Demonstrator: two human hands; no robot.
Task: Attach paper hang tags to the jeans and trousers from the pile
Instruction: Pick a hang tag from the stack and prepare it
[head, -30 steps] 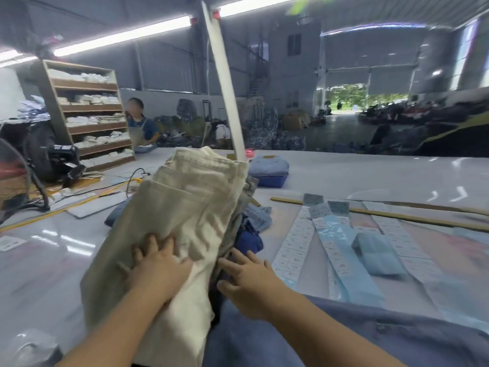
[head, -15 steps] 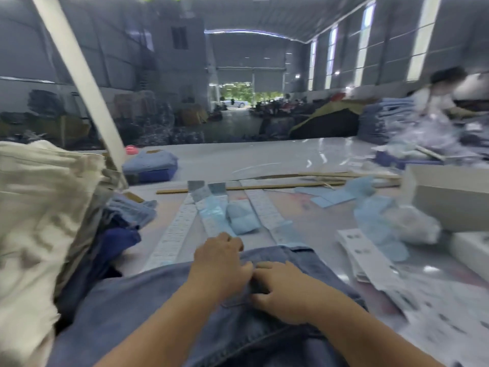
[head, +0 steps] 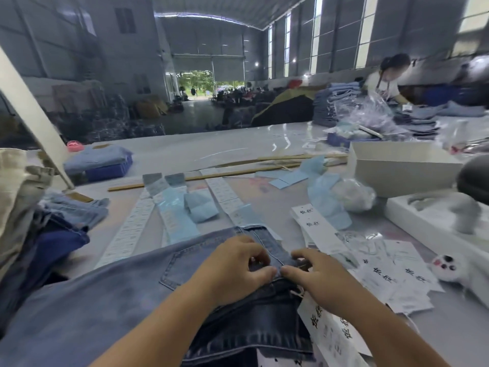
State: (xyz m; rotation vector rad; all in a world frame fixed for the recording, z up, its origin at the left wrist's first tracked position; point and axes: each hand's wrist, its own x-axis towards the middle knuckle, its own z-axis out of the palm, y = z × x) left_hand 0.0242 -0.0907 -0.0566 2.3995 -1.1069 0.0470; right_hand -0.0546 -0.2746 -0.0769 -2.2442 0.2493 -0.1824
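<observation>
Here, jeans: a pair of blue denim jeans [head: 111, 300] lies spread across the near tabletop [head: 238, 152], back pocket up, waistband toward the right
Left hand: the left hand [head: 232, 266] rests on the waistband, its fingers [head: 260, 272] curled and pinching the denim edge
Right hand: the right hand [head: 315, 274] meets it thumb to thumb, fingers curled, pinching the same edge
Hang tags: a white paper hang tag [head: 328, 329] with black characters lies just under the right wrist, beside the waistband; loose hang tags [head: 383, 276] are scattered to the right
Label strips: white label strips [head: 127, 231] and pale blue ones [head: 177, 221] lie beyond the jeans
Pile: cream trousers [head: 16, 202] and dark denim are heaped at the left
Box: an open white box [head: 402, 168] stands at the far right
</observation>
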